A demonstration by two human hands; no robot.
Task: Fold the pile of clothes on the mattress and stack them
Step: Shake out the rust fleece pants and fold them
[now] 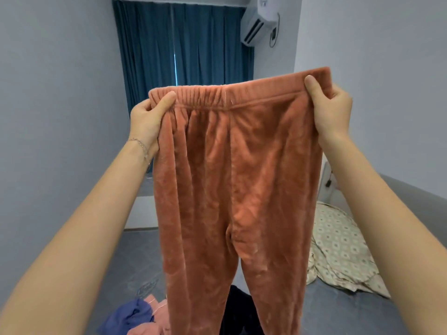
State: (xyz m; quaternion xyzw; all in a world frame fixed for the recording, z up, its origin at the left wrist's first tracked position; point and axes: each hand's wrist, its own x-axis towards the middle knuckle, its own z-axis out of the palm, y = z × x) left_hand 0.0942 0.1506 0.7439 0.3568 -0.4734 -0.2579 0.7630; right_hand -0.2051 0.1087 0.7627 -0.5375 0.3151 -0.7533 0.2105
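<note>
A pair of fluffy rust-orange trousers [239, 189] hangs upright in the air in front of me, waistband at the top and both legs dropping out of the bottom of the view. My left hand [147, 122] pinches the left end of the elastic waistband, thumb in front. My right hand [331, 110] pinches the right end, held a little higher. Beneath the trousers, on the grey mattress [338, 315], lies the pile: a blue garment [130, 315], a pink garment [150, 330] and a dark garment [237, 310], partly hidden by the legs.
A patterned cream quilt [343, 250] lies bunched on the mattress at the right. Blue curtains [183, 52] cover the window on the far wall, with an air conditioner [260, 22] high to their right. Pale walls stand close on both sides.
</note>
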